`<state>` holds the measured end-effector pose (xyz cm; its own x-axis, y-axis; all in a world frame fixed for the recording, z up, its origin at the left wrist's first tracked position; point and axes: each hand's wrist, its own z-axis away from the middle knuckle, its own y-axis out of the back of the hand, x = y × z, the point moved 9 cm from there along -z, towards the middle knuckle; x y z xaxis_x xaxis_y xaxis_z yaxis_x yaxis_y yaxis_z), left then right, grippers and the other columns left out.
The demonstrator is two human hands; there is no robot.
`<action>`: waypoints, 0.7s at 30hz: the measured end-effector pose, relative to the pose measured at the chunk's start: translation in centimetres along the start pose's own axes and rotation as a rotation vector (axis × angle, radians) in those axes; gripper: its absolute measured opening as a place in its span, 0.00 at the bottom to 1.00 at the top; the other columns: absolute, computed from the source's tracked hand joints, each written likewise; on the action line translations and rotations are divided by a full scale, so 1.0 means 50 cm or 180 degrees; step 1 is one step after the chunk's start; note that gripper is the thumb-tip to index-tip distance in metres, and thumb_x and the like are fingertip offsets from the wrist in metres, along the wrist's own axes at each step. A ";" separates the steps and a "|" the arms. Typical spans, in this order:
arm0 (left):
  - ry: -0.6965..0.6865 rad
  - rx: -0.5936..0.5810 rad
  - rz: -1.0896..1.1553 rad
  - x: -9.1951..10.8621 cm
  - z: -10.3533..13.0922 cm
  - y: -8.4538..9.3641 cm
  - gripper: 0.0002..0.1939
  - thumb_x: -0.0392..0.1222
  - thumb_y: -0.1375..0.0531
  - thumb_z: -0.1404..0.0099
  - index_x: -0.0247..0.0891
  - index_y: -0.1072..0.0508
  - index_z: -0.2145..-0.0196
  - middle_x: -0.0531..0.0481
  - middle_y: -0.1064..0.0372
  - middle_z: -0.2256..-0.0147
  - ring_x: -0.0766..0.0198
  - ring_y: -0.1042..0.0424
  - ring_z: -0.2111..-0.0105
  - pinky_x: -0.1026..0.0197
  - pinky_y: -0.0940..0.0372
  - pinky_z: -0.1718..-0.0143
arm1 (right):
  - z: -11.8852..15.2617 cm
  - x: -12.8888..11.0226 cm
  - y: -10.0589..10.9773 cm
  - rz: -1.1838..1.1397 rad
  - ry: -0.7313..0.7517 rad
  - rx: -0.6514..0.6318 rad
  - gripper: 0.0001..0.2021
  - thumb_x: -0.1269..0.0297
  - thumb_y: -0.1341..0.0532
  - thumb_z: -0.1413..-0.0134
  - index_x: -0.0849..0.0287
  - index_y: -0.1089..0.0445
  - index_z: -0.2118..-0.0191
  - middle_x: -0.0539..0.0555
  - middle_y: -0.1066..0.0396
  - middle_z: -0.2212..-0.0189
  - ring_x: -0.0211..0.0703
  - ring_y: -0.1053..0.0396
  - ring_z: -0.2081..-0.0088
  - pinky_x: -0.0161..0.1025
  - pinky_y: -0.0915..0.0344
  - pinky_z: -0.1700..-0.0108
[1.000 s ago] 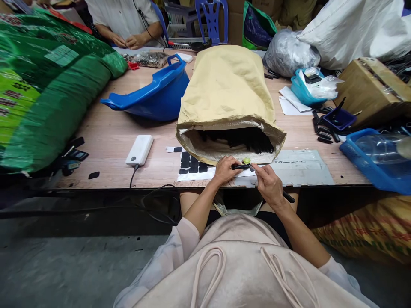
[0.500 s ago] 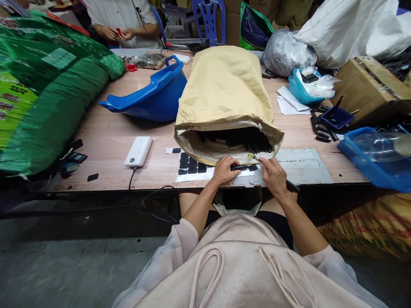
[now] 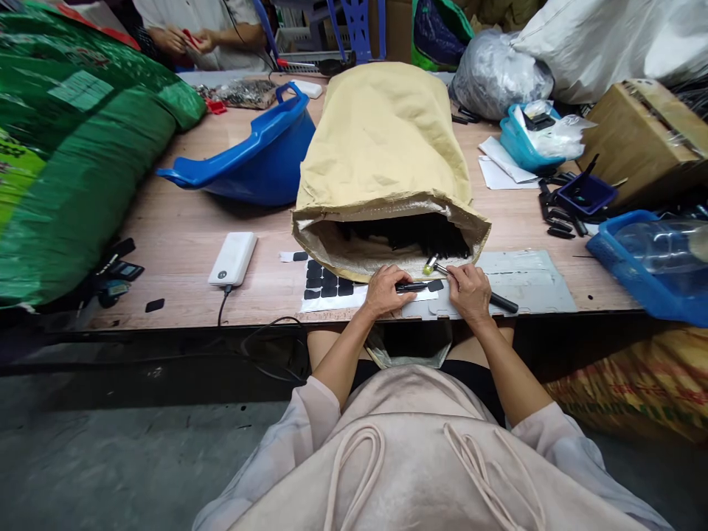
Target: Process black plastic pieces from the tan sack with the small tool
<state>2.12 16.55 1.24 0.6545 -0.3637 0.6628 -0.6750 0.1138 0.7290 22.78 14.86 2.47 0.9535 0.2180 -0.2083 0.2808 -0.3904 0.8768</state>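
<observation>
Left hand (image 3: 387,290): pinches black part (image 3: 410,287) at table (image 3: 171,251)'s near edge
Right hand (image 3: 469,291): grasps hammer (image 3: 502,302), right of part
Sack (image 3: 384,140): just beyond hands, blocking the far side
Basin (image 3: 248,166): left of sack
Power bank (image 3: 233,258): left, near

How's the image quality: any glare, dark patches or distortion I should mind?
All in the head view: shine on the green bag, deep shadow inside the yellow sack, wide-angle stretching toward the edges, dim floor, and the black piece in the left hand too small and dark for fine detail.
</observation>
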 end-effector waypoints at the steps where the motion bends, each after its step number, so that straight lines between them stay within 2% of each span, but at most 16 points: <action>1: -0.0008 -0.0013 -0.0009 0.001 0.001 0.000 0.12 0.45 0.28 0.43 0.43 0.20 0.62 0.49 0.25 0.61 0.54 0.30 0.58 0.53 0.35 0.52 | -0.001 -0.001 0.000 0.0001 0.0004 -0.0006 0.14 0.65 0.43 0.34 0.54 0.22 0.49 0.57 0.28 0.61 0.50 0.38 0.58 0.44 0.43 0.55; 9: -0.0041 -0.0098 -0.0209 0.005 0.000 -0.004 0.13 0.50 0.26 0.42 0.43 0.20 0.63 0.48 0.27 0.62 0.53 0.31 0.57 0.52 0.37 0.51 | -0.002 -0.004 0.000 -0.0063 -0.0049 -0.0073 0.14 0.65 0.43 0.34 0.54 0.23 0.49 0.58 0.29 0.60 0.51 0.38 0.58 0.45 0.42 0.55; 12: -0.0081 -0.0084 -0.0348 0.019 0.011 -0.006 0.12 0.51 0.28 0.39 0.43 0.20 0.63 0.47 0.27 0.61 0.52 0.32 0.56 0.51 0.38 0.50 | -0.002 -0.003 -0.003 -0.0108 -0.0068 -0.0122 0.14 0.65 0.43 0.35 0.54 0.23 0.49 0.58 0.29 0.60 0.52 0.38 0.57 0.46 0.42 0.55; 14: -0.0234 -0.0113 -0.0387 0.044 0.039 -0.013 0.11 0.50 0.30 0.37 0.42 0.20 0.63 0.45 0.27 0.60 0.51 0.32 0.54 0.50 0.38 0.50 | -0.002 -0.003 -0.002 -0.0096 -0.0066 -0.0116 0.14 0.65 0.43 0.35 0.54 0.23 0.49 0.58 0.29 0.60 0.51 0.38 0.57 0.45 0.43 0.55; 16: -0.0530 -0.0287 -0.0317 0.080 0.086 -0.033 0.11 0.51 0.32 0.35 0.42 0.20 0.62 0.44 0.27 0.58 0.51 0.31 0.55 0.49 0.37 0.51 | -0.002 -0.005 -0.001 -0.0056 -0.0053 -0.0104 0.14 0.66 0.43 0.34 0.55 0.23 0.50 0.58 0.29 0.60 0.51 0.38 0.57 0.45 0.43 0.55; 19: -0.0954 -0.0905 -0.0027 0.123 0.175 -0.092 0.12 0.52 0.37 0.30 0.42 0.21 0.58 0.44 0.25 0.58 0.55 0.28 0.58 0.53 0.35 0.55 | -0.002 -0.007 0.000 -0.0015 -0.0034 -0.0110 0.13 0.66 0.43 0.34 0.55 0.23 0.50 0.58 0.29 0.61 0.51 0.38 0.57 0.44 0.43 0.55; 21: -0.0923 -0.1331 0.0168 0.121 0.220 -0.136 0.12 0.51 0.39 0.28 0.43 0.21 0.56 0.46 0.24 0.59 0.58 0.25 0.61 0.57 0.34 0.59 | -0.002 -0.008 0.000 -0.0019 -0.0034 -0.0104 0.13 0.66 0.43 0.35 0.55 0.23 0.50 0.57 0.28 0.61 0.51 0.38 0.57 0.44 0.44 0.54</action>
<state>6.90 3.40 -1.59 0.4616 -0.5823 0.6692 -0.4718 0.4777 0.7411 22.39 14.87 2.62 0.9530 0.2105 -0.2180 0.2828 -0.3597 0.8892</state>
